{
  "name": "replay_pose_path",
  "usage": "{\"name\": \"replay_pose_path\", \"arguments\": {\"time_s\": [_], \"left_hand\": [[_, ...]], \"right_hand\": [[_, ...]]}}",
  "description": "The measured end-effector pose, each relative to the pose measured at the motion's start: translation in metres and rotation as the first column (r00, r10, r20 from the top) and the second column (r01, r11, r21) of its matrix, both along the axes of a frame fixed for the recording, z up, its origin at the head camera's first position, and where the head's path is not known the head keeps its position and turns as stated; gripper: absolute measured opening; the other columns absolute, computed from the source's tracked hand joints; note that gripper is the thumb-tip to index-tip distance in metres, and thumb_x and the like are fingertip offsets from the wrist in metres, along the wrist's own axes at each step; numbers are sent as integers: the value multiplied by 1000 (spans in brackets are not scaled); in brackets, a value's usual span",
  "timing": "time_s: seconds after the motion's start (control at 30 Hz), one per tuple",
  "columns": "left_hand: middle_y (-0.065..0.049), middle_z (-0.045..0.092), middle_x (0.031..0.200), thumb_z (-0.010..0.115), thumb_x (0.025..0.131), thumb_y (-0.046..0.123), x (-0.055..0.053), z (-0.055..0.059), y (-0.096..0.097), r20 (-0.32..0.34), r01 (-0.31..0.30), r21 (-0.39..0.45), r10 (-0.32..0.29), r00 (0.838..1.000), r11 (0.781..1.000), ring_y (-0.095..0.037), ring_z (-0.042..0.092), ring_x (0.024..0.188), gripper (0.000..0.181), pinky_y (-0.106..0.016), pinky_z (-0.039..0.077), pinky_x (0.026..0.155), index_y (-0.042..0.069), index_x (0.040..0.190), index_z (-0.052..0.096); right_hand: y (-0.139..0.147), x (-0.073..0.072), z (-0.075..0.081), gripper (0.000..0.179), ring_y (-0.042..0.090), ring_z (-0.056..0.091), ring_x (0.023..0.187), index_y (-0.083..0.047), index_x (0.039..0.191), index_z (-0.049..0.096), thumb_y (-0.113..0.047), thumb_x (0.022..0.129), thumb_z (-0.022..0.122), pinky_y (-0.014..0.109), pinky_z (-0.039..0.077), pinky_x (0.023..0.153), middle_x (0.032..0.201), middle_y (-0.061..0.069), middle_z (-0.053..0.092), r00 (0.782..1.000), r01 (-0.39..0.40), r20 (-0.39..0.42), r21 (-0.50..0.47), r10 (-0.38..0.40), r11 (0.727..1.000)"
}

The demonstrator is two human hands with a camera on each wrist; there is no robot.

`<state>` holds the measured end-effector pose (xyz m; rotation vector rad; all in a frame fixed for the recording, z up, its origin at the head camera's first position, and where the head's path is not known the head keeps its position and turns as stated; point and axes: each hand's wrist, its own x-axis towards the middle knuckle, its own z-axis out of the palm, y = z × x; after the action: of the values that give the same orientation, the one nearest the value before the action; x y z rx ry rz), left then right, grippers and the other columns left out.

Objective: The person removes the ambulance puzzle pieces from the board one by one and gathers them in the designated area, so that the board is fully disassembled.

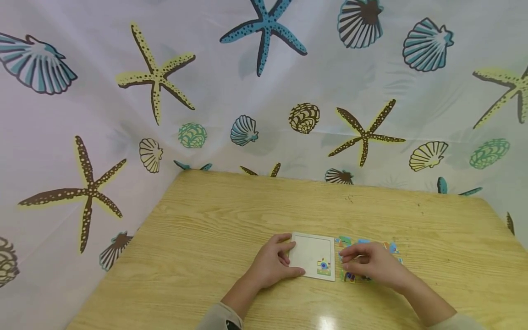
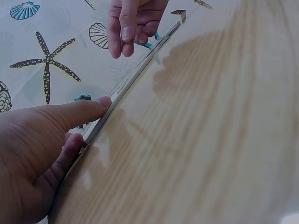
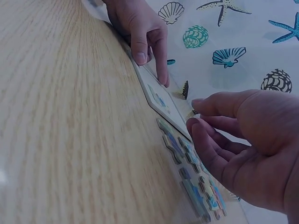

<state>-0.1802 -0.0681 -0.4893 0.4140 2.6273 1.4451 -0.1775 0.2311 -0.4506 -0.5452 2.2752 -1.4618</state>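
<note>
A square, pale puzzle board [image 1: 311, 252] lies flat on the table, with a raised rim. Joined puzzle pieces with a blue round shape [image 1: 323, 265] sit in its near right corner. My left hand [image 1: 270, 261] holds the board at its left side, thumb at the near edge and fingers by the far left corner; in the left wrist view the thumb [image 2: 91, 111] rests along the board's edge. Loosely bent, my right hand [image 1: 373, 265] hovers over the loose puzzle pieces [image 3: 184, 179] right of the board. Nothing shows between its thumb and fingers.
Colourful loose pieces [image 1: 345, 240] lie close against the board's right side, partly hidden by the right hand. The wood-grain table [image 1: 222, 215] extends around them. A white cloth [image 1: 231, 82] printed with starfish and shells hangs along its back and sides.
</note>
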Motion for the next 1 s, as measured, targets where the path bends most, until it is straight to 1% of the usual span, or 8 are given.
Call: {"name": "replay_pose_path", "arguments": {"time_s": [0.13,0.23,0.43,0.7,0.87,1.0], "left_hand": [[-7,45,151,92,71,26,0,1,0,2,2,2,-2,1000,1000,-6,55,78,76,-16,51,71,0,135,60],[-7,45,151,92,71,26,-1,1,0,3,-2,0,2,1000,1000,-6,55,77,76,-16,51,71,0,135,60],[-9,46,150,92,71,26,-2,0,0,-5,7,10,-7,1000,1000,-5,55,77,76,-16,52,71,-2,134,60],[-8,46,150,92,71,24,-1,1,0,-5,6,17,-6,1000,1000,-5,55,77,75,-16,51,71,-2,134,60],[-10,45,150,92,71,24,-1,0,0,-6,5,19,-5,1000,1000,-5,55,77,75,-16,51,71,-3,134,60],[-9,45,150,92,71,24,-1,0,0,5,2,14,-2,1000,1000,-5,55,78,75,-17,51,71,-2,134,61]], "right_hand": [[-10,-2,-2,37,13,70,93,5,122,65,-18,93,71,25,59,76,117,22,67,999,-4,-44,8,4,1000],[-18,-4,-3,35,15,69,90,2,121,66,-17,92,72,24,58,74,119,21,68,997,-7,-83,38,10,999],[-34,-3,-3,35,20,67,96,-1,121,67,-16,90,74,21,56,75,122,18,68,994,5,-113,91,6,996],[-44,3,-5,32,18,66,94,-3,117,68,-16,88,76,20,56,73,117,12,70,988,49,-153,135,-28,990],[-46,2,-7,31,17,65,93,-3,115,68,-15,88,77,20,56,73,115,11,69,987,42,-162,131,-20,991],[-47,1,-9,30,15,64,90,-3,113,69,-14,87,77,21,56,72,113,10,69,983,42,-182,138,-16,990]]}}
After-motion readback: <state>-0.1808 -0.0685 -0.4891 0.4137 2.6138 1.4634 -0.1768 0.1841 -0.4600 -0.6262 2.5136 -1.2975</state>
